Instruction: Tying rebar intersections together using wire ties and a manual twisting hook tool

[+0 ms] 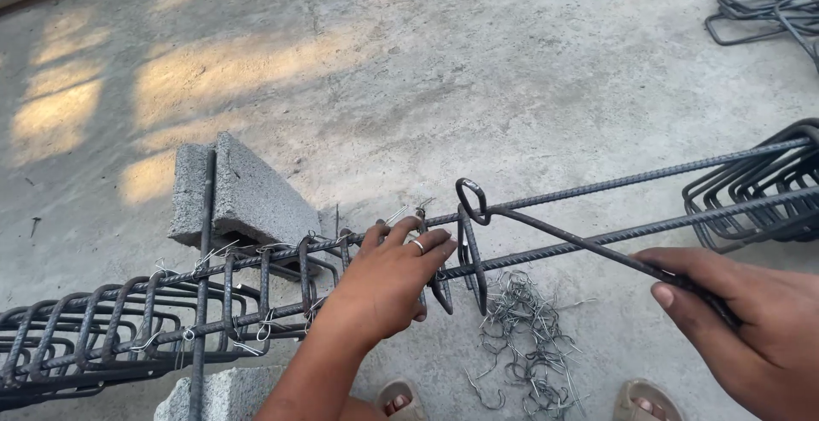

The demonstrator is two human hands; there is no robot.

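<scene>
A rebar cage of long ribbed bars and rectangular stirrups lies across two concrete blocks. My left hand, with a ring on one finger, rests on a long bar and pinches a thin tie wire at a stirrup. My right hand grips the handle of a hooked metal tying tool. The tool's curled hook sits at the top of the neighbouring stirrup, just right of my left fingers.
A pile of bent tie wires lies on the concrete floor under the bars. Grey concrete blocks hold the cage up. Loose stirrups hang at the right and lie at top right. My sandalled feet show at the bottom.
</scene>
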